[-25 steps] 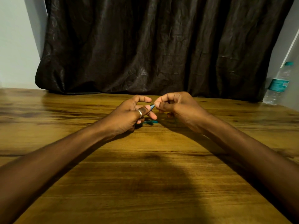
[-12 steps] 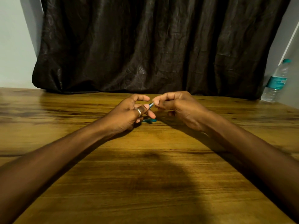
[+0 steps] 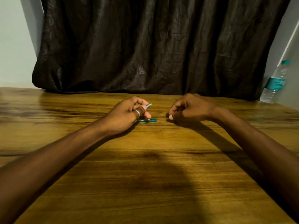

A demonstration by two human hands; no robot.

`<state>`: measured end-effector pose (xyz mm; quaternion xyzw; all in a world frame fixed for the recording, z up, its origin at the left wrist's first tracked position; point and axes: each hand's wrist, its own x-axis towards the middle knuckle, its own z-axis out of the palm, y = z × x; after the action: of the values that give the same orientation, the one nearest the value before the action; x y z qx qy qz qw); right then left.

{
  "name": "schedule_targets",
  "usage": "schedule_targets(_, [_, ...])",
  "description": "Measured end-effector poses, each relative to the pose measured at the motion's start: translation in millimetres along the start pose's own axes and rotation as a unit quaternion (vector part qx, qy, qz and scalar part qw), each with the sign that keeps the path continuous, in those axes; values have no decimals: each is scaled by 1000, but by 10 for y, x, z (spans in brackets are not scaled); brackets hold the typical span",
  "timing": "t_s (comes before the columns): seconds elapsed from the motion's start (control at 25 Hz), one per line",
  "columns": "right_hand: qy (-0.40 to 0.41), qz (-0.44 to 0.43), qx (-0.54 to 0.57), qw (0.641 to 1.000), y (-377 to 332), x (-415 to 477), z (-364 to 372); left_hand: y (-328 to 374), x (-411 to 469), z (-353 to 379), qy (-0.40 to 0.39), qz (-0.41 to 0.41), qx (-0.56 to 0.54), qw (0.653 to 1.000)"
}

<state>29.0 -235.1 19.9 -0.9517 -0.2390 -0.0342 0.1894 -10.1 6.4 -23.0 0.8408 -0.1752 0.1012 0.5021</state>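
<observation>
**Mia:** What is the left hand (image 3: 126, 114) doing?

**Sam:** It grips a small pen (image 3: 148, 105), with its fingers curled round it. The shiny blue tip pokes out toward the right. One finger has a ring (image 3: 137, 112) on it.

**Mia:** And the right hand (image 3: 191, 109)?

**Sam:** It sits apart from the left one, low over the table (image 3: 145, 175). Its fingers are curled in tight. I cannot tell if something tiny hides inside.

**Mia:** What is that green-blue bit?

**Sam:** A teal piece (image 3: 148, 120) lies flat on the wood, just under the left hand's fingers. I think it is part of the pen, maybe the cap.

**Mia:** How do you do the next bit well?

**Sam:** I think the right hand should pinch the teal piece near its middle and lift it. Then it should line it up straight with the pen tip. The left hand should hold the pen steady and not squeeze too hard. Go slow, so the piece does not roll away.

**Mia:** Is anything in the way?

**Sam:** No. The water bottle (image 3: 275, 83) stands far off by the dark curtain (image 3: 153, 46).
</observation>
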Motion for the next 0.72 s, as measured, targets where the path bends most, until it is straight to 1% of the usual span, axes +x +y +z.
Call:
schedule_targets(0.2, [-18, -10, -26, 999, 14, 18, 40, -15, -2, 2, -8, 0, 0, 1000])
schedule_targets(0.28, [-4, -9, -27, 1000, 10, 24, 60, -14, 1, -4, -13, -3, 2, 1000])
schedule_targets(0.32, [23, -1, 4, 1000, -5, 29, 55, -10, 1, -4, -16, -2, 1, 1000])
schedule_targets(0.36, [57, 13, 76, 995, -24, 34, 47, -8, 0, -2, -20, 0, -4, 1000])
schedule_targets(0.4, [86, 28, 186, 978, -57, 33, 41, -12, 2, 2, -22, 5, -14, 1000])
schedule_targets(0.48, [96, 51, 407, 907, -144, 27, 58, -27, 4, 10, -28, 15, -37, 999])
schedule_targets(0.52, [88, 55, 472, 875, -172, 29, 84, -34, 5, 14, -31, 18, -41, 999])
schedule_targets(0.6, [58, 55, 540, 838, -216, 35, 166, -37, 4, 19, -35, 20, -47, 998])
schedule_targets(0.72, [27, 56, 584, 810, -266, 37, 253, -29, -4, 27, -36, 28, -65, 997])
